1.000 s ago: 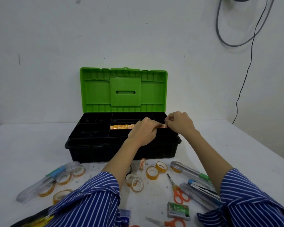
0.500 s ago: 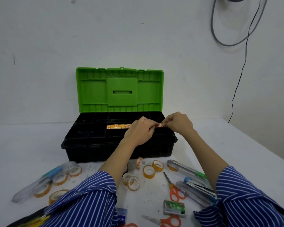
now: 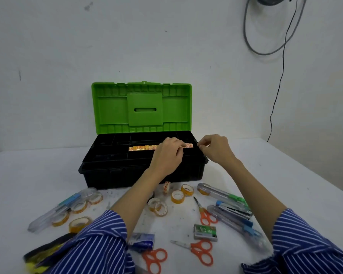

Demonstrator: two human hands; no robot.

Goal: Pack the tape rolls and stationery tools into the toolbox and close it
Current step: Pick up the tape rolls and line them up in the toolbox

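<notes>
In the black toolbox (image 3: 111, 175), left hand (image 3: 166, 157) touches ribbed orange rolls (image 3: 143, 148).

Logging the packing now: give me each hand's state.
Left hand: fingers curled on the row of tape rolls in the toolbox.
Right hand: fingers curled, apparently holding nothing.

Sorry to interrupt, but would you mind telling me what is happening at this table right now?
A person is packing stationery into a toolbox whose green lid stands open. A row of small orange tape rolls lies in its tray; the left hand rests on that row, the right hand hovers beside it with fingers curled. Loose tape rolls, scissors and a staple box still lie on the table.
</notes>
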